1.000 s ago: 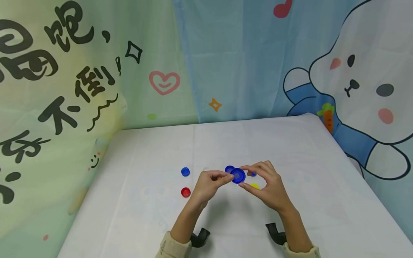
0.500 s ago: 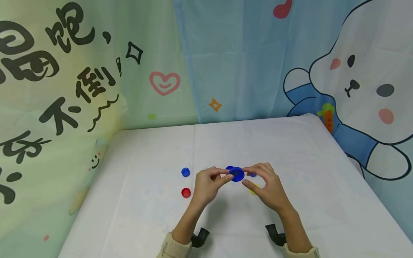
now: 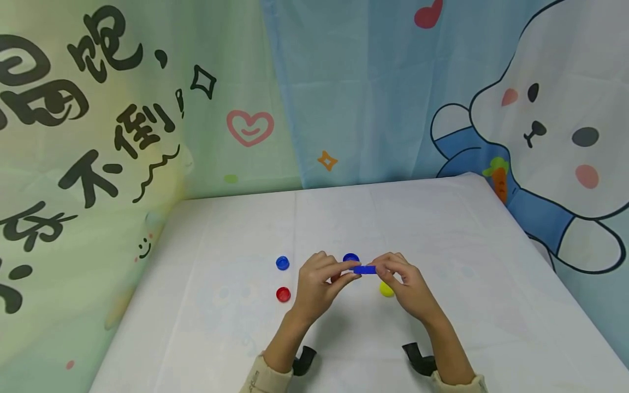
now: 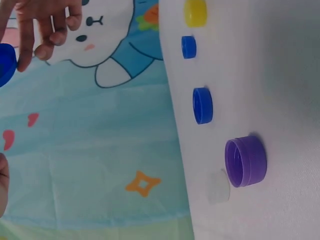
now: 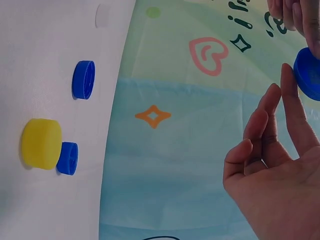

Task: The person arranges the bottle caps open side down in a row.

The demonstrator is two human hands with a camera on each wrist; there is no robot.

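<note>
A blue bottle cap (image 3: 365, 269) is held edge-on above the table between both hands. My left hand (image 3: 316, 286) pinches its left side between thumb and forefinger. My right hand (image 3: 410, 286) holds the opposite edge. In the right wrist view, the right forefinger lies along the rim of the cap (image 5: 309, 75), its other fingers (image 5: 255, 127) bent away from it, and the thumb is out of frame. Just behind the held cap, another blue cap (image 3: 351, 257) lies on the table. A yellow cap (image 3: 386, 289) sits below the right hand.
On the white table (image 3: 236, 338), a small blue cap (image 3: 282, 263) and a red cap (image 3: 283, 295) lie left of the hands. The left wrist view also shows a purple cap (image 4: 250, 161), a translucent cap (image 4: 218, 187) and a small blue cap (image 4: 188, 47). A printed curtain hangs behind.
The held blue cap has turned from showing its round face to edge-on. My right thumb and forefinger, apart around its edge earlier, have closed together on its right side.
</note>
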